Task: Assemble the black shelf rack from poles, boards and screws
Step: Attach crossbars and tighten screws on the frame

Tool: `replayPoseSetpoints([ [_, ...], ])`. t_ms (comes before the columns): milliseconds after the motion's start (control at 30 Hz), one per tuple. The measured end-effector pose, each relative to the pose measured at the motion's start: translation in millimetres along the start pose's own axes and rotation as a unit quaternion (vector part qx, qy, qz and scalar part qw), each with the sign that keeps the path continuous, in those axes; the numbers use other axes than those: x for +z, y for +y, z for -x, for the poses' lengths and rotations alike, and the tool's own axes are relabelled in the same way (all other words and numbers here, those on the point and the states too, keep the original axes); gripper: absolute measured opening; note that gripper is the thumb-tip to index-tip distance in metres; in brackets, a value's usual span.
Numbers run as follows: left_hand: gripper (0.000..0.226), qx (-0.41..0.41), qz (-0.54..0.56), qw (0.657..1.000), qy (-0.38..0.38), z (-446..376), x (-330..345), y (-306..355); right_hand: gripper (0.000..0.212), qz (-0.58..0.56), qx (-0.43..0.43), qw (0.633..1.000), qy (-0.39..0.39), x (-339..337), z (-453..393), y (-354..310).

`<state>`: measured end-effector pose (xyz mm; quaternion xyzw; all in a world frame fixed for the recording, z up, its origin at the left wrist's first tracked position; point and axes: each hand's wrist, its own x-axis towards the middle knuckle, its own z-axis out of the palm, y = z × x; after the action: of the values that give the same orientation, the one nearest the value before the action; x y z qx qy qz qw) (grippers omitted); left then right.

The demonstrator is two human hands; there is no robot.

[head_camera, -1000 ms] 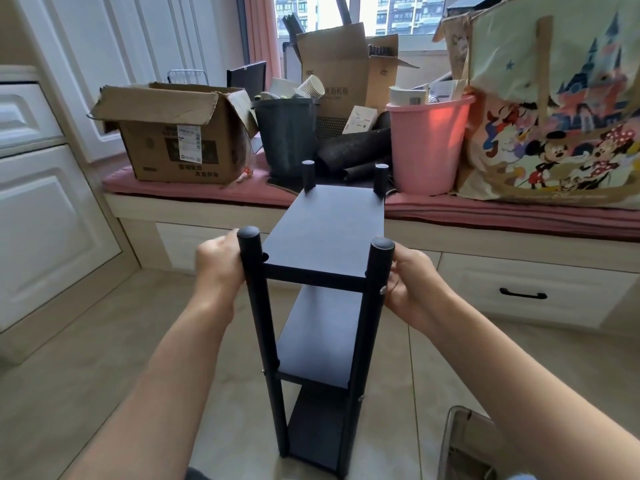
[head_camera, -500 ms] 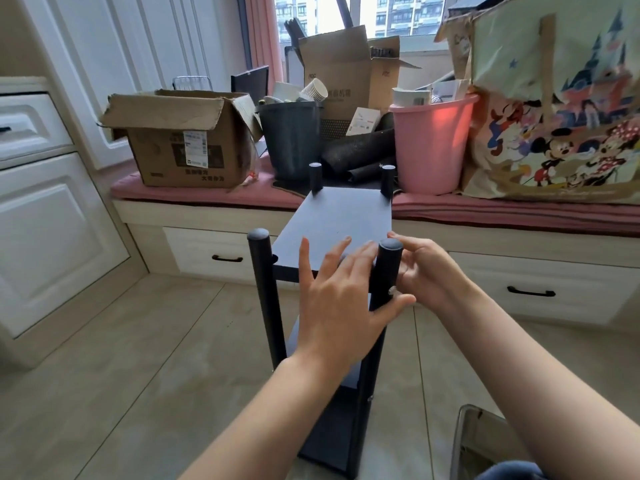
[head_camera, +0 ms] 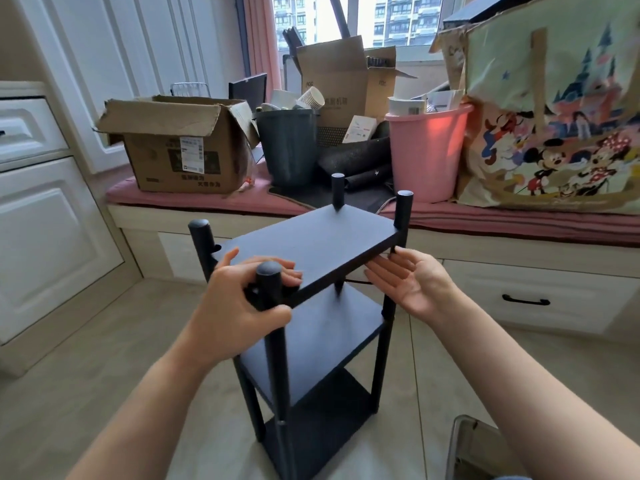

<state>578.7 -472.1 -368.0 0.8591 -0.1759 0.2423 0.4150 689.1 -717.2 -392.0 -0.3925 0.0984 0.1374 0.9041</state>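
Note:
The black shelf rack (head_camera: 318,244) stands upright on the floor tiles in the middle of the view, with three boards between four round poles. It is turned so one corner points toward me. My left hand (head_camera: 239,303) wraps around the nearest pole (head_camera: 273,341) just below the top board, fingers resting on the board's edge. My right hand (head_camera: 412,282) is palm up with fingers spread, its fingertips touching the underside edge of the top board near the right pole (head_camera: 401,213). It holds nothing.
Behind the rack runs a low window bench with a pink cushion (head_camera: 502,220) carrying a cardboard box (head_camera: 180,150), a dark bin (head_camera: 287,143), a pink bucket (head_camera: 426,150) and a large cartoon bag (head_camera: 554,126). White cabinets (head_camera: 41,220) stand on the left. A metal frame (head_camera: 464,445) pokes in at bottom right.
The rack has turned from square-on to corner-on. My left hand went from the left pole to the nearest pole and closed on it. My right hand let go and opened under the top board.

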Motion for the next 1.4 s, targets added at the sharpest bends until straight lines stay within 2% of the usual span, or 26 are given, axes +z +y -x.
replayPoseSetpoints([
  [67,0.037,-0.024,0.005,1.0,0.017,5,-15,-4,0.021,0.083,-0.074,0.989,0.098,-8,-6,-3],
  [133,0.035,-0.056,0.014,0.997,0.05,10,-27,-8,0.033,0.215,-0.126,0.956,0.153,-17,-12,-4],
  [167,0.038,-0.07,0.026,0.995,0.068,12,-32,-10,0.04,0.294,-0.14,0.933,0.15,-19,-12,-3],
  [233,0.056,-0.092,0.022,0.99,0.107,14,-38,-14,0.046,0.415,-0.149,0.893,0.089,-17,-11,3],
  [333,0.067,-0.088,-0.11,0.975,0.171,15,-39,-20,0.037,0.477,-0.178,0.86,0.035,-10,-10,15],
  [433,0.068,0.005,-0.346,0.917,0.198,11,-26,-18,0.019,0.499,-0.217,0.838,0.045,-9,-9,20],
  [500,0.06,0.086,-0.384,0.901,0.185,8,-5,-8,0.016,0.525,-0.225,0.82,0.033,-9,-7,22],
  [567,0.047,0.113,-0.315,0.929,0.156,10,28,5,0.017,0.548,-0.226,0.806,0.011,-9,-2,23],
  [600,0.041,0.09,-0.246,0.955,0.136,12,44,12,0.018,0.554,-0.225,0.802,-0.001,-9,0,24],
  [667,0.031,-0.052,-0.082,0.991,0.088,16,68,26,0.022,0.557,-0.224,0.8,-0.018,-10,5,24],
  [700,0.029,-0.147,-0.016,0.988,0.039,14,76,28,0.024,0.555,-0.223,0.801,-0.021,-11,8,25],
  [767,0.02,-0.302,0.095,0.948,-0.037,6,86,22,0.019,0.554,-0.219,0.803,-0.027,-12,13,25],
  [800,0.018,-0.358,0.175,0.916,-0.046,1,88,20,0.017,0.554,-0.217,0.803,-0.031,-13,16,26],
  [867,0.032,-0.421,0.357,0.834,-0.005,-7,92,17,0.015,0.552,-0.215,0.805,-0.036,-14,22,27],
  [933,0.05,-0.423,0.476,0.768,0.07,-14,97,12,0.015,0.555,-0.211,0.804,-0.043,-15,29,29],
  [1000,0.053,-0.394,0.541,0.733,0.12,-21,98,9,0.016,0.564,-0.209,0.797,-0.053,-15,35,30],
  [1167,0.02,-0.351,0.652,0.646,0.185,-36,101,11,0.019,0.585,-0.212,0.781,-0.053,-11,42,30],
  [1233,0.019,-0.335,0.678,0.632,0.17,-38,101,11,0.02,0.588,-0.212,0.779,-0.051,-10,43,31],
  [1400,0.021,-0.326,0.666,0.656,0.14,-41,87,3,0.016,0.581,-0.225,0.78,-0.056,-11,45,37],
])
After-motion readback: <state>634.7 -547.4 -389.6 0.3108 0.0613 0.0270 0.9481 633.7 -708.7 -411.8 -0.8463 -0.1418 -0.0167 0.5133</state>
